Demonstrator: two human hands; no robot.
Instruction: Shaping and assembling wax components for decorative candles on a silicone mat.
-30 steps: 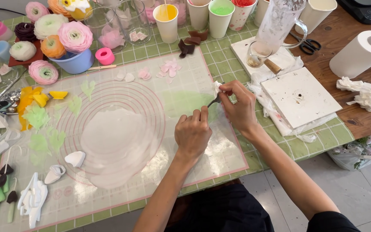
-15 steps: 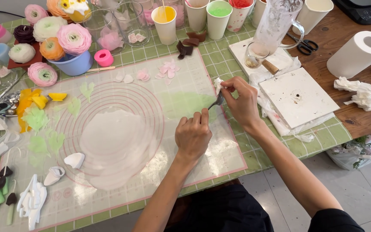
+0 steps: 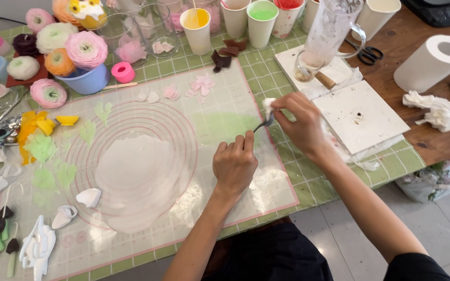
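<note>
**Head view: both hands at the green patch on the mat**

Head camera looks down on a craft table. I log a translucent work mat [image 3: 147,171] with pink concentric rings, lying on a green checked cloth [image 3: 339,177].

- Right hand [image 3: 300,122]: fingers pinched together on a small dark-handled tool [image 3: 263,124], a bit of white material [image 3: 268,104] at the fingertips. It hovers at the mat's right edge, over a thin pale green sheet [image 3: 225,127] spread on the mat.
- Left hand [image 3: 234,165]: fingers curled under, knuckles up, resting on the mat just below the green sheet. I cannot tell whether it grips anything.
- Tool tip sits at the sheet's right margin, between the two hands.

Around them:
- Large pale pink rolled sheet [image 3: 136,182] inside the rings, left of the left hand.
- Green leaf cut-outs [image 3: 48,156] and yellow pieces [image 3: 40,125] near the mat's left edge.
- Pink petals [image 3: 201,86] at the mat's top edge.
- Finished flowers [image 3: 84,49] in a blue bowl [image 3: 92,82], far left corner.
- Paper cups [image 3: 196,23] with yellow and green colour along the far edge.
- White board [image 3: 358,117] just right of the right hand; paper roll [image 3: 433,62] and scissors [image 3: 365,52] beyond it on bare wood.
</note>
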